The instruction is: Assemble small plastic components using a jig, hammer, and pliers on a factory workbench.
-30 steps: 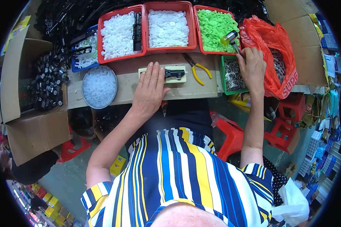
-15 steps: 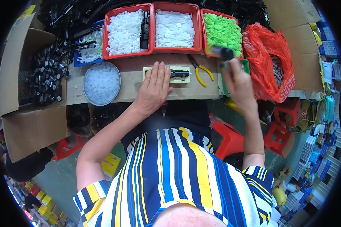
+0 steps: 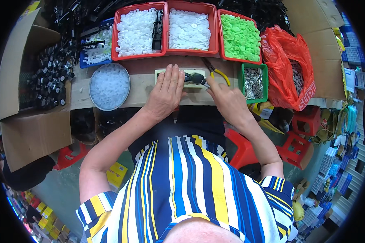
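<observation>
My left hand (image 3: 164,94) lies flat with its fingers stretched over the left part of a small cream block (image 3: 159,72). Under those fingers a black plastic part sits in the block, mostly covered. My right hand (image 3: 231,100) grips a hammer (image 3: 197,77) by its handle. The dark hammer head is over the right end of the block, at the black part; whether they touch I cannot tell. Pliers with yellow handles (image 3: 223,77) lie just behind my right hand. Beside it stands a green tray of small metal pins (image 3: 254,83).
Red bins (image 3: 165,50) of white and bright green plastic pieces line the back. A round dish (image 3: 109,88) of translucent pieces stands left, near a blue tray (image 3: 85,60). Cardboard boxes (image 3: 14,77) of black parts flank the bench. A red plastic bag (image 3: 278,91) is at right.
My right hand has come down and left with the hammer, from above the green tray to the block. The green tray shows fully now. My left hand has stayed put.
</observation>
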`<state>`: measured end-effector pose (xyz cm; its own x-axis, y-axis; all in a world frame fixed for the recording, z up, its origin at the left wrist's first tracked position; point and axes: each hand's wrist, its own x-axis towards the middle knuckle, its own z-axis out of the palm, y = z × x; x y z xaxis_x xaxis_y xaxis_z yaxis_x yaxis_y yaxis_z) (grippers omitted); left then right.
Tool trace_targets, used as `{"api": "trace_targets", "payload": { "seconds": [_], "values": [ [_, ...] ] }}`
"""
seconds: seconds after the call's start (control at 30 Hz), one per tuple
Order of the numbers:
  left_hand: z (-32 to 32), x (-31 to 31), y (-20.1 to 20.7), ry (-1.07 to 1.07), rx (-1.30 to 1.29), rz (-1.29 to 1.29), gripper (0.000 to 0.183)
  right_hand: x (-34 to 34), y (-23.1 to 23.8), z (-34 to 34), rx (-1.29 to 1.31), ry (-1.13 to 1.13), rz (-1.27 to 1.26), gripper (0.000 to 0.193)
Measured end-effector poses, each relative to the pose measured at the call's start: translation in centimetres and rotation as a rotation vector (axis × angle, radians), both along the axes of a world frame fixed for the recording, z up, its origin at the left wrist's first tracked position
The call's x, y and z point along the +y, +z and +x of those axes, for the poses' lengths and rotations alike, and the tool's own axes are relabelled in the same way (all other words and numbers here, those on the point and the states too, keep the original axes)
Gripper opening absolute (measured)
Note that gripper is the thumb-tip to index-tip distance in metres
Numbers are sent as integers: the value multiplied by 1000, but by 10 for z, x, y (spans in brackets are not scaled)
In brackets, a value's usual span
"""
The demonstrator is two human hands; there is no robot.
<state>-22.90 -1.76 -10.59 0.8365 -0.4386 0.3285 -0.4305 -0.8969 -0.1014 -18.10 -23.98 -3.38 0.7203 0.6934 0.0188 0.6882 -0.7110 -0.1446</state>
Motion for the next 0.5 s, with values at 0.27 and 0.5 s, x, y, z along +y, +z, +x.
{"api": "trace_targets", "payload": {
  "seconds": [0.27, 0.5],
  "values": [
    [-2, 0, 0, -12, -19, -18, 67, 4, -5, -1, 56, -92, 89, 26],
    [-6, -8, 18, 40, 109, -299, 68, 4, 10, 9, 21, -41, 68, 26]
  ]
}}
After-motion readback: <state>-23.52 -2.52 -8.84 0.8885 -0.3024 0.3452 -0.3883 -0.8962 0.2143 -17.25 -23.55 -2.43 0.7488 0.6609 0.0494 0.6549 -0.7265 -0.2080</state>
